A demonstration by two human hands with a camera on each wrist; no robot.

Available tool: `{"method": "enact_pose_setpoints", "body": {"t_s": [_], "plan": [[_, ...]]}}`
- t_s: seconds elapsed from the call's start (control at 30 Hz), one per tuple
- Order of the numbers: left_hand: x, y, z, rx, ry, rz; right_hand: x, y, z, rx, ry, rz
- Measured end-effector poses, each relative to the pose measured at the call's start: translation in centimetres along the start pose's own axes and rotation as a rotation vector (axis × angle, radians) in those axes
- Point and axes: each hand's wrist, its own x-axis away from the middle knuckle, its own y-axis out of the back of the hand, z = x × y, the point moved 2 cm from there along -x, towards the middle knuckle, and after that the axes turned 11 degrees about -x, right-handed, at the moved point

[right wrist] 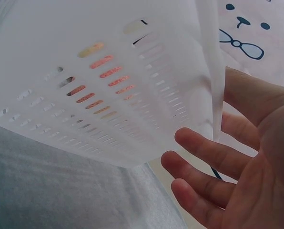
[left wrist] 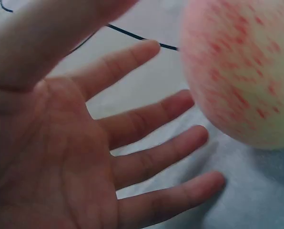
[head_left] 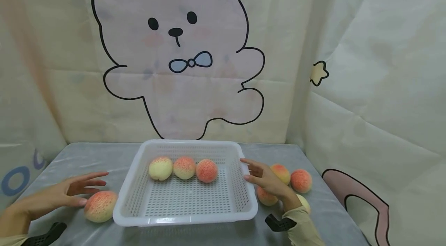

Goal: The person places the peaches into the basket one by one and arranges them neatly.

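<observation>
My left hand [head_left: 66, 193] is spread beside a yellow-red peach [head_left: 101, 206] on the table, its thumb tip right at the fruit. The left wrist view has that peach [left wrist: 242, 71] close by, beyond the straight fingers [left wrist: 137, 121]. In the middle stands a white perforated plastic basket [head_left: 184, 221] with three peaches [head_left: 184, 168] in a row inside. At the basket's right rim is my right hand [head_left: 270, 182]. From the right wrist view, thumb and forefinger reach behind the rim [right wrist: 218, 71], while the other loosely bent fingers [right wrist: 199, 183] stay outside the wall.
Several more peaches [head_left: 301, 181] lie on the grey tablecloth [head_left: 331, 219] right of the basket, some partly hidden by my right hand and forearm. A cloth backdrop with a cartoon bear [head_left: 181, 95] rises behind the table, and printed cloth [head_left: 383, 103] hangs on the right.
</observation>
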Motion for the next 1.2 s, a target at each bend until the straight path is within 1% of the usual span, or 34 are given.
{"method": "enact_pose_setpoints", "body": {"t_s": [0.17,0.3,0.37,0.53,0.73,0.83,0.93,1.17,1.2], "plan": [[-0.7,-0.4,0.5,0.026,0.048,0.024,0.1,0.0,0.2,-0.001,-0.003,-0.001],[-1.0,-0.6,0.9,0.032,0.055,0.029,0.1,-0.1,0.3,-0.003,0.004,0.007],[-1.3,-0.8,0.9,0.028,0.046,0.038,0.1,-0.1,0.2,-0.003,0.003,0.008],[-1.6,-1.3,0.2,0.031,0.026,0.058,0.1,-0.2,0.1,0.012,-0.004,-0.002],[-1.5,-1.7,0.0,0.115,-0.008,0.076,0.1,-0.2,-0.1,0.018,-0.012,-0.009],[-1.5,-1.5,0.3,0.142,-0.006,0.058,0.2,-0.1,0.0,0.008,-0.012,-0.005],[-1.3,-1.1,0.7,0.151,-0.014,0.017,0.2,-0.1,0.0,-0.001,-0.01,-0.003],[-0.7,0.0,0.4,0.13,-0.045,-0.125,0.1,0.1,0.0,-0.012,-0.008,0.001],[-0.6,0.1,0.4,0.133,-0.059,-0.142,0.0,0.1,0.0,-0.012,-0.007,0.002]]}}
